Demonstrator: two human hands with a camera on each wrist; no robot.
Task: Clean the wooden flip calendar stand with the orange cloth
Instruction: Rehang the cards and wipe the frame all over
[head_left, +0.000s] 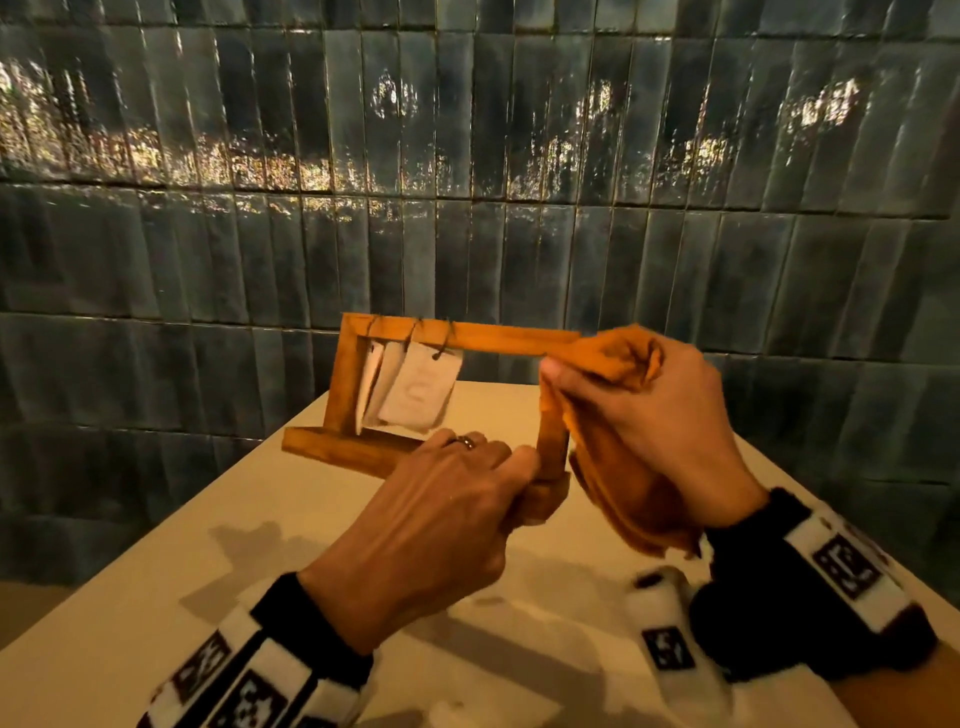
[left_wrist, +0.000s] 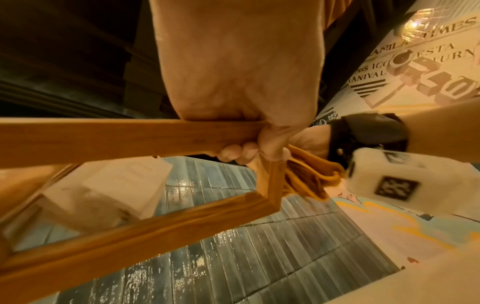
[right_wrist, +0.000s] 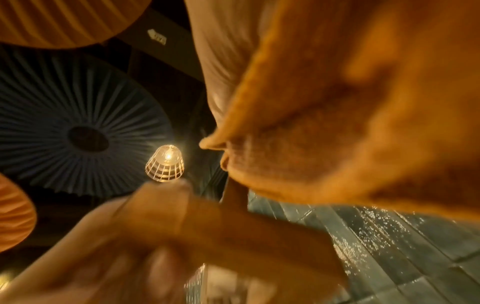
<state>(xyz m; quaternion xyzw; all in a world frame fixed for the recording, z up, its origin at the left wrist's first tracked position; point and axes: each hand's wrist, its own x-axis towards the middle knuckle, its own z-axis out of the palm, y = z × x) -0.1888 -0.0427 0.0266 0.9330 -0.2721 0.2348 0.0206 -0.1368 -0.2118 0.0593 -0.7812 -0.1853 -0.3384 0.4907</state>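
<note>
The wooden flip calendar stand (head_left: 509, 340) stands tilted over a pale table (head_left: 332, 525), its white cards (head_left: 415, 392) hanging at the left end of the top bar. My left hand (head_left: 441, 514) grips the stand's base at its right end, seen from below as the stand (left_wrist: 109, 142) with fingers (left_wrist: 239, 153) curled under the bar. My right hand (head_left: 654, 415) holds the bunched orange cloth (head_left: 602, 364) against the frame's upper right corner and right post. Cloth (right_wrist: 350, 123) fills the blurred right wrist view; the cloth (left_wrist: 309, 176) hangs beside the post.
A dark glossy tiled wall (head_left: 467, 208) rises right behind the table. The table's left edge (head_left: 156, 551) falls off diagonally. A caged lamp (right_wrist: 165, 163) and pleated round shades hang overhead. A printed mural wall (left_wrist: 428, 51) stands to one side.
</note>
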